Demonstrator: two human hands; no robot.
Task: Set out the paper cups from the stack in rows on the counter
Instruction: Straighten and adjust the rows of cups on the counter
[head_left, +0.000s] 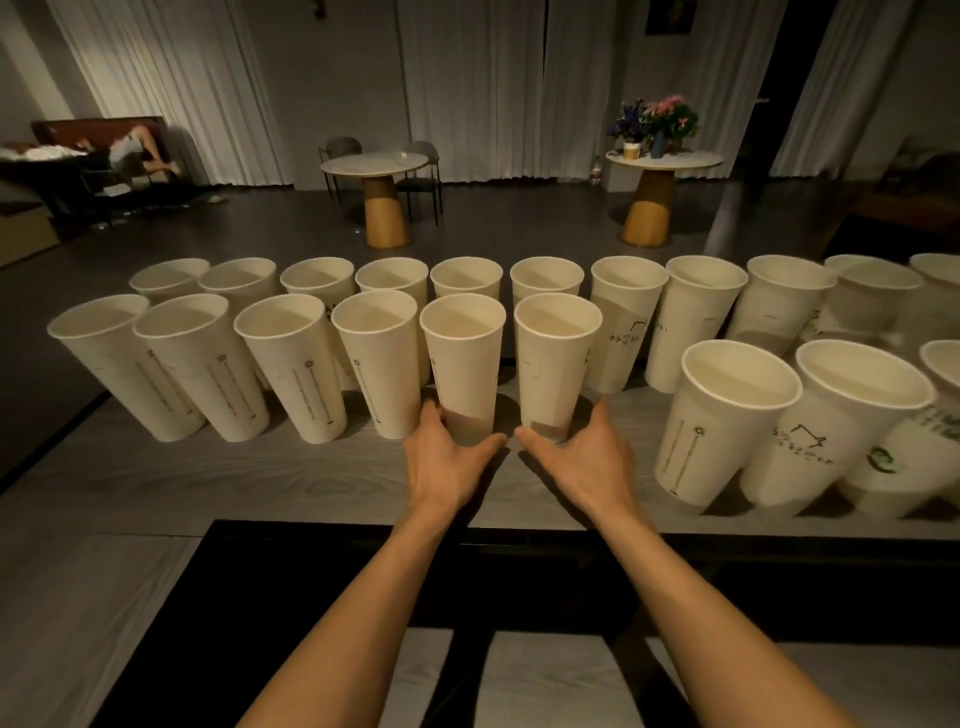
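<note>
Cups: tall, tapered, off-white paper, thin-walled, open end up. All look empty, so judge them very light, easy to tip, and easy to crush at the rim.

Layout on the grey wood-grain table (208, 478):
- back row (467, 278) of cups along the far edge, running off the right side of the view
- second row (291, 364) just in front of it, filled from the left
- nearer group (737, 426) of cups with dark printing, on the right, closer to you
- no stack in view

Hands:
- Your left hand (447, 457) wraps the base of the left cup (462, 364), a tall off-white paper one. Thumb on the right side, fingers round the left.
- Your right hand (582, 457) does the same on the right cup (558, 358), its twin. Thumb on the left side, fingers round the right.
- Both cups stand on the table at the right end of the second row, close together but not touching. The thumbs almost meet between them.

Handling:
- Grip low, where you are now. The bottom disc stiffens the base, so it takes a squeeze that would buckle the wall higher up.
- Light pressure only. Paper gives good friction, so slipping is unlikely.
- The narrow foot and wide mouth mean a brush against a rim could tip a cup into its neighbours.
- Slide or set the cups down flat, then open your fingers straight outward.
</note>
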